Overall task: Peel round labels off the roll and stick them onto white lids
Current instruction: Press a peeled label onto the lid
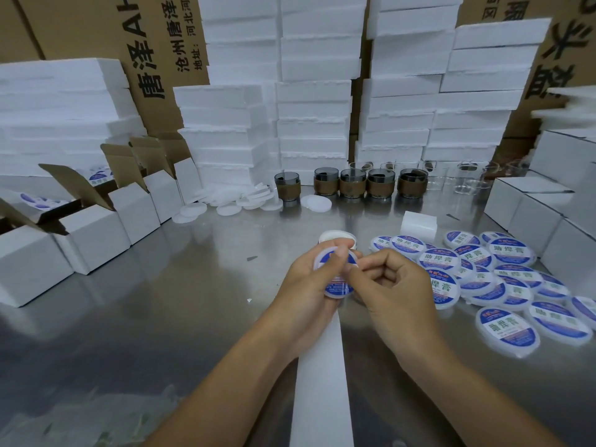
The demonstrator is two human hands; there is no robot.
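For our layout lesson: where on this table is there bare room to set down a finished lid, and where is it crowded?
Bare table lies between the white cartons and the left hand, and in front of the plain lids. Crowded: labelled lids right of the right hand; backing strip between the arms.

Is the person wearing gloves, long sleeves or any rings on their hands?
No gloves: the left hand and the right hand are both bare. No ring, watch or bracelet shows on either one. The forearms are bare too, and no sleeve comes into view before the bottom edge of the picture.
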